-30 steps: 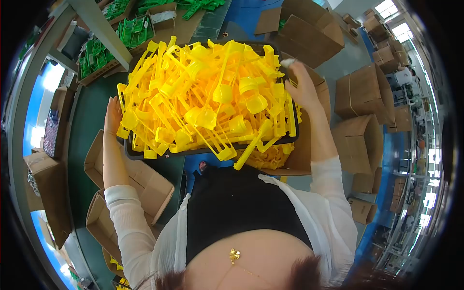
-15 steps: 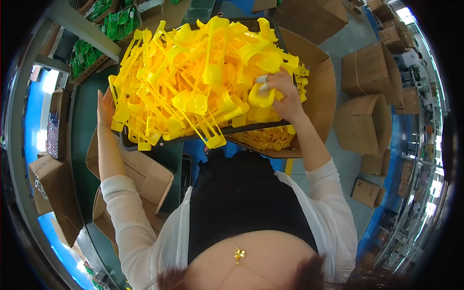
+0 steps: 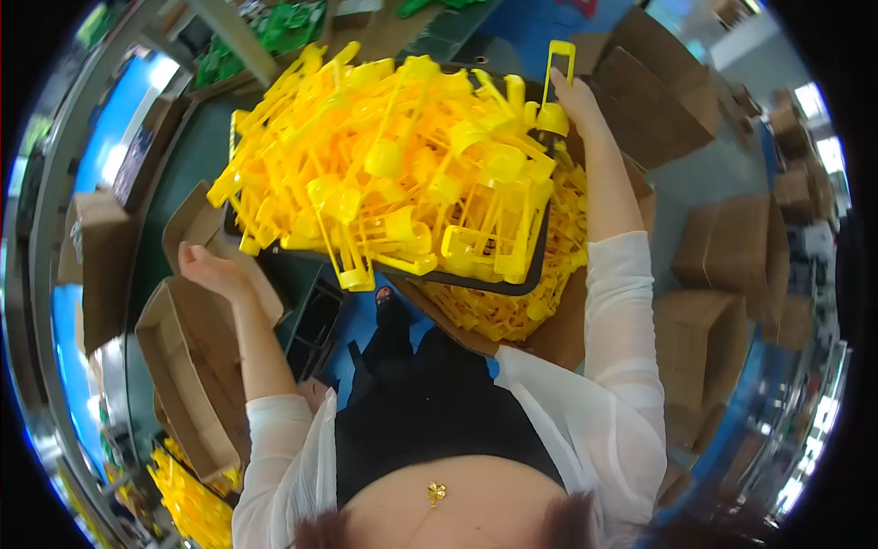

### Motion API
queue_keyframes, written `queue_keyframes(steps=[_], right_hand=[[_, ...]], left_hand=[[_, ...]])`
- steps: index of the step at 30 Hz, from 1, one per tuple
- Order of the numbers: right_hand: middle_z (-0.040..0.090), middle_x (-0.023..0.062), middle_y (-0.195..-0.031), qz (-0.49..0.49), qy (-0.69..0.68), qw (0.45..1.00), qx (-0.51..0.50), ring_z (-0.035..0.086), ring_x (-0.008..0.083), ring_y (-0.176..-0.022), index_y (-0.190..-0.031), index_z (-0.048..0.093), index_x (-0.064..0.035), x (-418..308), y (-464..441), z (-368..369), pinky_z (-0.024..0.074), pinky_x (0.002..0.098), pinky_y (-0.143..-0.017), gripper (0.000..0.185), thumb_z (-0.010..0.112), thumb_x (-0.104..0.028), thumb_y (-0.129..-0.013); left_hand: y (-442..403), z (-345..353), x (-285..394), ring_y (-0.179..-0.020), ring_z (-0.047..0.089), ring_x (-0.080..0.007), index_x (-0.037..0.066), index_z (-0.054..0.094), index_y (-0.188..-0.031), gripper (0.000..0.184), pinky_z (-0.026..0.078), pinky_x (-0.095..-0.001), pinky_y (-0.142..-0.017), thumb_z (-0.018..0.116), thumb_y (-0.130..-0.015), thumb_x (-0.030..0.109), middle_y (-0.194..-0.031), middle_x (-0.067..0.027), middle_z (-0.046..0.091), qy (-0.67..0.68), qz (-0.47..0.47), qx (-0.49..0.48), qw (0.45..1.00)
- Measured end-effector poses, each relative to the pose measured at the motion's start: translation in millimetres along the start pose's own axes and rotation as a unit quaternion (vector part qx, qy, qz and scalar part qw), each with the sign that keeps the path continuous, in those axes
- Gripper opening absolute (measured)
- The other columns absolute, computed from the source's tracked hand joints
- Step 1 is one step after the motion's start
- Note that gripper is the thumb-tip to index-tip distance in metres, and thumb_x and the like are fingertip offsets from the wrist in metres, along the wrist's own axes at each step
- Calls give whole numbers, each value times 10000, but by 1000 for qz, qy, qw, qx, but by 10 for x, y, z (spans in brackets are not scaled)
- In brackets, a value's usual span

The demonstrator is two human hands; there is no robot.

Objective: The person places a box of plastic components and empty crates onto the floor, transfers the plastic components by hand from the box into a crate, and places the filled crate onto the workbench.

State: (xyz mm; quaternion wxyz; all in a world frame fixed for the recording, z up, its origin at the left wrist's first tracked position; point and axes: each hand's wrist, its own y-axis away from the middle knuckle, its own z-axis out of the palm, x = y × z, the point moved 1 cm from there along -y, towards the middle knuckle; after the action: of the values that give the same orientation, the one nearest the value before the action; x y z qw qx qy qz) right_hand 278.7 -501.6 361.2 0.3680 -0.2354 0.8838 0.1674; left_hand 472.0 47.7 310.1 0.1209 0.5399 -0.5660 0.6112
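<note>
A black crate point(image 3: 525, 285) heaped with yellow plastic parts point(image 3: 384, 156) stands in front of me. My right hand point(image 3: 571, 95) is at the crate's far right corner, its fingers closed against a yellow part point(image 3: 555, 117) with a rectangular loop that rises upright. To the left of the crate, my left hand point(image 3: 208, 269) hangs apart from it above an open cardboard box, holding nothing, with the fingers slightly curled. Under the crate's right side, a large carton point(image 3: 560, 346) contains more yellow parts point(image 3: 512, 311).
A green table point(image 3: 146, 256) runs along the left, with an empty cardboard box point(image 3: 187, 384) on it. More yellow parts point(image 3: 187, 499) lie at the lower left. Green parts point(image 3: 274, 32) are at the back. Brown cartons point(image 3: 732, 242) stand on the right.
My left hand has let go of the crate's left side and moved down toward me. My right hand has gone from the heap's right side to the far right corner. The view has turned.
</note>
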Motion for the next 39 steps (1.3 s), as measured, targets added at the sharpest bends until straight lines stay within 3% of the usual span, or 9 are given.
queue_keyframes(steps=[5,9,15,20,25,32,33,37,39], right_hand=[[528,279,-1131,-85,230,956,-161,480,368,-1125,-1112,544,80,342,-450,544,370,359,-915,717,298,-552,-878],[538,171,-1196,11,-116,960,-256,489,265,-1136,-1182,516,40,356,-297,419,359,321,-927,609,387,-482,-896],[419,132,-1322,-51,-78,977,-191,349,212,-1238,-1284,404,20,329,-108,308,244,322,-1021,576,411,-422,-915],[567,152,-1113,-307,-37,950,-34,533,194,-1019,-1150,493,84,116,136,28,410,301,-885,383,500,-215,-910],[562,111,-1106,-388,-196,887,-156,541,164,-976,-1137,505,55,-1014,1724,206,417,270,-866,296,508,-122,-900],[494,34,-582,-462,-403,589,-527,440,110,-494,-694,517,-12,-2491,5032,939,303,213,-456,387,819,-234,-596],[467,10,-557,-510,-337,485,-625,401,99,-463,-626,479,-59,-2713,5364,1072,266,223,-440,459,739,-434,-680],[511,29,-536,-451,-307,319,-775,433,118,-406,-612,530,-111,-3337,6760,1524,282,225,-367,319,774,-309,-663],[528,46,-533,-439,-266,256,-819,460,133,-401,-599,546,-115,-3651,7181,1670,301,223,-354,271,779,-238,-659]], left_hand=[[1692,-31,581,-1307,159,-361,-37,174,-1354,670,111,-402,-1079,481,-771,88,-1393,-228,184,-32,-23,-242,969],[2065,451,1275,-1320,100,-405,-62,108,-1362,721,114,-464,-1070,474,-851,291,-1420,-258,104,-60,96,-298,948],[1918,420,1296,-1249,206,-431,-80,251,-1299,648,178,-470,-1039,491,-858,330,-1353,-270,205,-73,83,-248,963],[1623,-638,902,-1157,315,-397,-60,356,-1212,525,265,-441,-990,543,-819,232,-1236,-241,330,-68,24,-148,986],[1291,-2174,501,-1097,364,-369,-21,411,-1161,452,291,-417,-955,565,-764,133,-1178,-217,391,-204,37,30,978],[412,-4703,-410,-1012,480,-303,-16,498,-1110,419,360,-420,-912,597,-761,194,-1075,-161,519,-439,0,180,880],[265,-4951,-592,-979,505,-282,-17,517,-1097,426,382,-408,-892,607,-759,227,-1055,-156,537,-374,-88,134,914],[-84,-5405,-1418,-895,589,-207,-9,593,-1050,496,469,-341,-792,627,-750,384,-1028,-140,600,-122,-334,-240,903],[-171,-5441,-1177,-919,579,-190,24,597,-1058,498,485,-307,-760,594,-770,430,-1053,-111,592,-113,-366,-258,887]])
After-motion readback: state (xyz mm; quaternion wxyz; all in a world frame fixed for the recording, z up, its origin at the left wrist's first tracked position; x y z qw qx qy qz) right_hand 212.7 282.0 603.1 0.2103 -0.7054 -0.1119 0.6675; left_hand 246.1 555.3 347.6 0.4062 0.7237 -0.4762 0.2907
